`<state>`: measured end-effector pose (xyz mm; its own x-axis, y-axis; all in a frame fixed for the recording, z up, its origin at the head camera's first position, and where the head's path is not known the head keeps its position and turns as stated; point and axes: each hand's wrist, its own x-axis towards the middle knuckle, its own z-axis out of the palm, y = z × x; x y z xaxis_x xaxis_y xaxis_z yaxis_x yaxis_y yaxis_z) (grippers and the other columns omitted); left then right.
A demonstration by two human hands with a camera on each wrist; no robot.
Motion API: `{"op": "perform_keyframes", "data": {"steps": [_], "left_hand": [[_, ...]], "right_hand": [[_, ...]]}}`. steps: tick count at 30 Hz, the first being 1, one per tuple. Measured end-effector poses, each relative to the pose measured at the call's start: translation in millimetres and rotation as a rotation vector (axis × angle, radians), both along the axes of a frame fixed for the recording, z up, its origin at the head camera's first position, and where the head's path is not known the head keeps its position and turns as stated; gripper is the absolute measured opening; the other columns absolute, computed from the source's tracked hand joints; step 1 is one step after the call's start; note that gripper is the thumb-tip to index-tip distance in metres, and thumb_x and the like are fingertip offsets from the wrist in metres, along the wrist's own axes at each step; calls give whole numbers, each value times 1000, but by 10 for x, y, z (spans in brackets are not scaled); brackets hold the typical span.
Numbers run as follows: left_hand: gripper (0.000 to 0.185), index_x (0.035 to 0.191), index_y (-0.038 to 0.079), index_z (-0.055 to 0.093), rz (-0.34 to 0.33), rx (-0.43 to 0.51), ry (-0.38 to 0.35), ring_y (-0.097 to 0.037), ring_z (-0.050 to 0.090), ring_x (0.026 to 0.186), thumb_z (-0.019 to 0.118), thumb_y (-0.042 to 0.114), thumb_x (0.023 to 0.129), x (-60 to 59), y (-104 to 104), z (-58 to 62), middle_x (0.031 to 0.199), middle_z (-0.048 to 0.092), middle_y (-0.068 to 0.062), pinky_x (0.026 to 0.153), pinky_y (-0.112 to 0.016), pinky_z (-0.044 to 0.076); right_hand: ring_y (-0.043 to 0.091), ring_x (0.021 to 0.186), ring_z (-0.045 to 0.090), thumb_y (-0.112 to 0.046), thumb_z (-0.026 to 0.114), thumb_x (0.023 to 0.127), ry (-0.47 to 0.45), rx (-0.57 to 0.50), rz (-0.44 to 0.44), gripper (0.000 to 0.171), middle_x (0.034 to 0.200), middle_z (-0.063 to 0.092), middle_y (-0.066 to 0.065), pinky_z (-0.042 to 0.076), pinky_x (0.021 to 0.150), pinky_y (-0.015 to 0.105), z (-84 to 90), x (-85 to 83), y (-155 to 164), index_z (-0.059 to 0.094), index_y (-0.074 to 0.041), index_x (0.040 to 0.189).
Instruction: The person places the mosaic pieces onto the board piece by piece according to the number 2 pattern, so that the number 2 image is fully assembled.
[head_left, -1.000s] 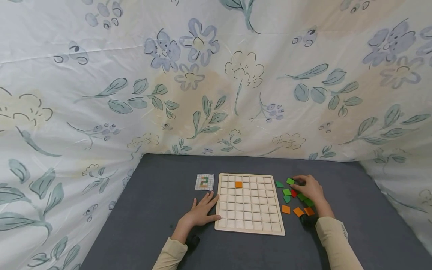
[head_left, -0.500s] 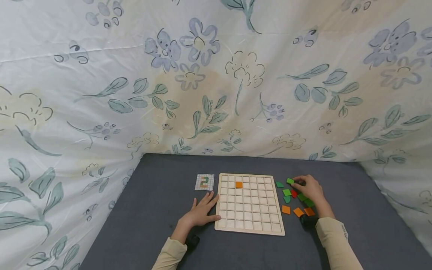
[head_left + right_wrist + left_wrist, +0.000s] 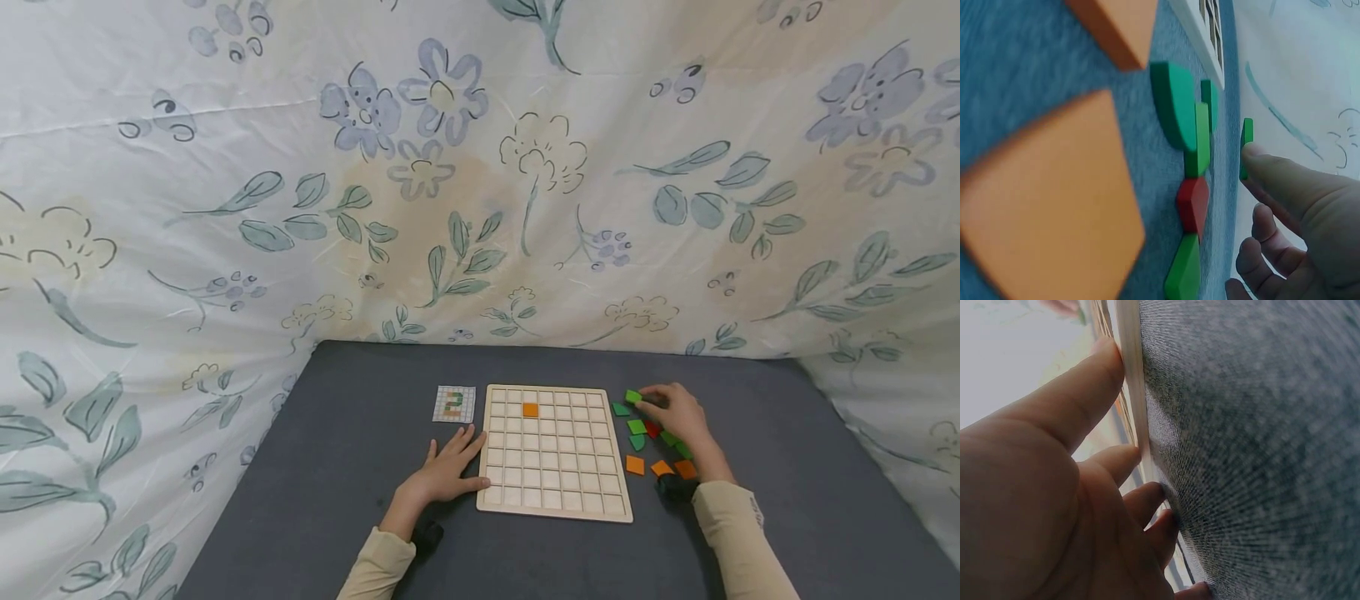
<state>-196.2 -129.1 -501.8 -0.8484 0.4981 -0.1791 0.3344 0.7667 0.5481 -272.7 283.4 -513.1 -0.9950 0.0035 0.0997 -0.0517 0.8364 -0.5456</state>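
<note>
My right hand (image 3: pixel 678 414) pinches a light green square tile (image 3: pixel 633 396) between thumb and fingers, just beyond the board's right edge. In the right wrist view the green tile (image 3: pixel 1247 149) stands edge-on at the thumb tip. A wooden grid board (image 3: pixel 555 458) lies flat in front of me, with one orange tile (image 3: pixel 531 410) in a cell of its second row. My left hand (image 3: pixel 442 471) is spread along the board's left edge; its thumb and fingertips touch the wooden rim (image 3: pixel 1134 381) in the left wrist view.
Loose tiles lie right of the board: a red tile (image 3: pixel 652 430), an orange tile (image 3: pixel 635 465), a dark green rounded tile (image 3: pixel 621 410) and several more. A small pattern card (image 3: pixel 454 404) sits at the board's upper left. A floral cloth (image 3: pixel 480 208) hangs behind the dark table (image 3: pixel 360 417).
My right hand has lifted the light green tile off the table and moved slightly left, towards the board. The left hand has stayed at the board's edge.
</note>
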Motion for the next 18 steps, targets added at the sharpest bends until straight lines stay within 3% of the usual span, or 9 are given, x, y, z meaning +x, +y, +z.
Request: {"op": "perform_keyframes", "data": {"steps": [5, 12, 18], "left_hand": [[75, 149, 10, 23, -7, -3, 1, -35, 11, 142, 58, 40, 90, 9, 5, 10, 154, 14, -16, 106, -67, 0], [75, 149, 10, 23, -14, -1, -2, -36, 11, 142, 58, 40, 90, 13, 16, 18, 154, 14, -17, 106, -67, 0], [76, 149, 11, 23, -5, 6, -9, -35, 10, 142, 58, 41, 89, -4, 0, -7, 154, 13, -15, 106, -67, -1]], "right_hand": [[33, 90, 53, -29, 66, 87, 9, -18, 22, 37, 101, 53, 18, 40, 70, 46, 19, -2, -64, 64, -4, 114], [26, 78, 50, -28, 66, 87, 36, -7, 46, 34, 92, 51, 13, 38, 62, 36, 23, -16, -155, 66, -5, 113], [27, 81, 51, -27, 66, 87, 42, -11, 71, 33, 94, 52, 13, 37, 65, 39, 15, -46, -277, 66, -6, 112]]}}
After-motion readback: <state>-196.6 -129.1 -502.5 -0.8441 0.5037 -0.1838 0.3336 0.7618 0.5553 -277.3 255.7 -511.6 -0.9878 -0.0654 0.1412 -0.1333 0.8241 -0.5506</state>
